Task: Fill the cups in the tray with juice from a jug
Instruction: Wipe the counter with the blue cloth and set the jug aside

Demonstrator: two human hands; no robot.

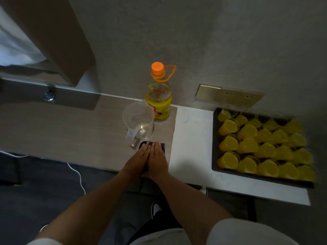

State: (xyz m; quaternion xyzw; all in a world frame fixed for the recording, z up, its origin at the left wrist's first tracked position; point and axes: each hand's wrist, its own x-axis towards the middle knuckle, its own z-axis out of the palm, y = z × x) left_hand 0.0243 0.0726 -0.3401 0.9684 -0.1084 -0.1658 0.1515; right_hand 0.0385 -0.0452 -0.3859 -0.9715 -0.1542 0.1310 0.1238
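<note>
Both hands, left hand (139,159) and right hand (157,159), lie flat together on a dark pad (152,145); cups (261,149) look filled, jug (138,120) nearly empty: pouring seems finished

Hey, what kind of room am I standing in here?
Probably a hotel or guest room: a wall-side desk with a brass socket plate above it, and what looks like white bedding at far left.
</note>
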